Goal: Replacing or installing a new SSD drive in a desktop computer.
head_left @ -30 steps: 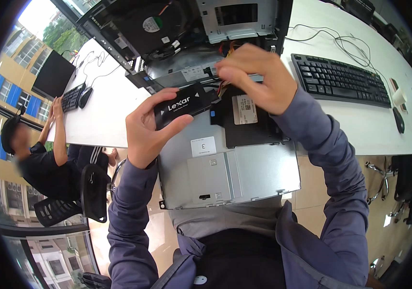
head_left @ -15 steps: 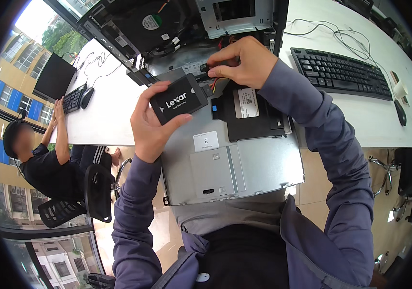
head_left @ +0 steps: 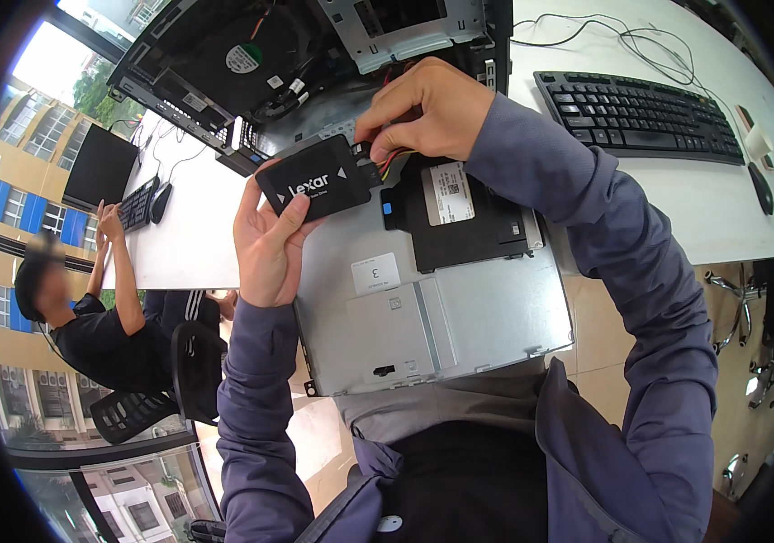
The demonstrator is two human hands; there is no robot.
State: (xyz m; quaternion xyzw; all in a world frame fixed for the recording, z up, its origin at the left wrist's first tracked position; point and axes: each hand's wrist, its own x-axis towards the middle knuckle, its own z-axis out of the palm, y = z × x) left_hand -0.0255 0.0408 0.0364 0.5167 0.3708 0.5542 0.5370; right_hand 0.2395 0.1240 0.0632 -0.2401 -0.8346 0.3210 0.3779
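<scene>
My left hand (head_left: 267, 244) grips a flat black solid-state drive (head_left: 314, 163), its thumb lying across the printed face. A dark plug with red, yellow and black wires (head_left: 394, 161) sits at the drive's right end. There my right hand (head_left: 436, 110) pinches a small black cable connector (head_left: 361, 150) against or very close to the drive's edge; whether it is seated cannot be made out. Both hands are over the opened computer case (head_left: 192, 86). Below them is its grey metal panel (head_left: 504, 312), bearing a black drive unit (head_left: 486, 226) with a white label and blue tab.
To the right, a black keyboard (head_left: 640, 122), a mouse (head_left: 760, 188) and loose cable (head_left: 626, 34) lie on the white table (head_left: 622, 217). At the left, a seated person (head_left: 111, 339) works at another keyboard (head_left: 140, 204) beside a monitor (head_left: 103, 165).
My right hand has brought the connector down to the drive's right end. My left thumb has moved from the lower edge onto the drive's face. The view has shifted slightly.
</scene>
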